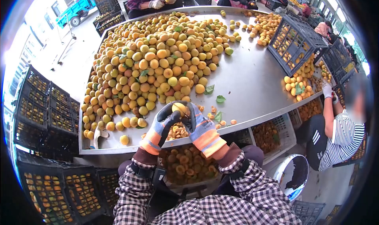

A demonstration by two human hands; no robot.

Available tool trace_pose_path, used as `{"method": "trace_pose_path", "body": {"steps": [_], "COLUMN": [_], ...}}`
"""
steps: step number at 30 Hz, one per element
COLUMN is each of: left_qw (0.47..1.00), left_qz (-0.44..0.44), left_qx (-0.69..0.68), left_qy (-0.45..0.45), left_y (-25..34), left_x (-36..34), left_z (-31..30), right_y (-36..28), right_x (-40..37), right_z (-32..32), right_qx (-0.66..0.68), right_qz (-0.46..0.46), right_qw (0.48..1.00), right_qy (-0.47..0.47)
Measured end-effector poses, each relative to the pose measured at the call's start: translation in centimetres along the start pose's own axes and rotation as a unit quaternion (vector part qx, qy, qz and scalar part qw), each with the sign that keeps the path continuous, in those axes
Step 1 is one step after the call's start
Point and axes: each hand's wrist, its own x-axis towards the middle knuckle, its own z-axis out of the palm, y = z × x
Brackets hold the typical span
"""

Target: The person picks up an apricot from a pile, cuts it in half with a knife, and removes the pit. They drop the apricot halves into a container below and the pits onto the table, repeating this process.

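Note:
Both my hands wear grey and orange work gloves with dark palms and meet over the near edge of the metal table. Between them is a yellow apricot (180, 108), held by the fingers of my left hand (162, 124) and my right hand (199, 126). Whether it is whole or split I cannot make out. Just below my hands, apricot pits (177, 131) lie in a small heap at the table edge. Under that edge a crate holds halved apricots (187, 162). Beyond my hands rises a large pile of apricots (158, 63).
A black crate (294, 43) lies tipped on the metal table (252, 79) at right, spilling apricots. Stacked crates (43, 106) of apricots stand at left. A striped-shirted person (343, 134) sits at right beside a white bucket (292, 175). Two people sit across the table.

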Motion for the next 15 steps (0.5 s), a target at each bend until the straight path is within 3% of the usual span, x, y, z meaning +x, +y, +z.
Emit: {"method": "trace_pose_path", "body": {"steps": [2,4,5,6,8,11,13,15], "left_qw": [1.000,1.000,0.997,0.985,0.951,0.977,0.972,0.982], "left_qz": [-0.001,-0.001,0.024,0.077,0.158,0.121,0.149,0.098], "left_qx": [0.008,0.000,0.066,0.140,0.247,0.153,0.157,0.110], "left_qy": [-0.007,-0.016,0.036,0.058,0.094,0.087,0.087,0.118], "left_y": [0.3,1.0,0.4,-0.2,-0.4,-0.7,-0.8,-0.5], "left_x": [0.2,0.2,0.7,1.1,1.1,0.9,0.8,-0.1], "left_z": [0.8,1.4,1.1,0.9,1.2,1.3,1.1,1.2], "right_y": [1.2,1.1,0.7,1.5,1.8,1.5,1.1,1.3], "right_x": [0.3,-0.1,0.3,0.4,0.9,0.6,0.9,1.1], "right_z": [0.4,-0.1,-0.1,0.6,1.3,1.1,1.0,0.9], "right_qx": [-0.031,-0.059,-0.082,-0.046,0.018,0.057,0.093,0.274], "right_qz": [-0.055,-0.024,-0.001,-0.077,-0.084,-0.079,-0.060,-0.057], "right_qw": [0.998,0.998,0.996,0.996,0.996,0.995,0.994,0.960], "right_qy": [0.015,-0.013,-0.043,0.024,0.019,0.015,0.006,0.028]}}
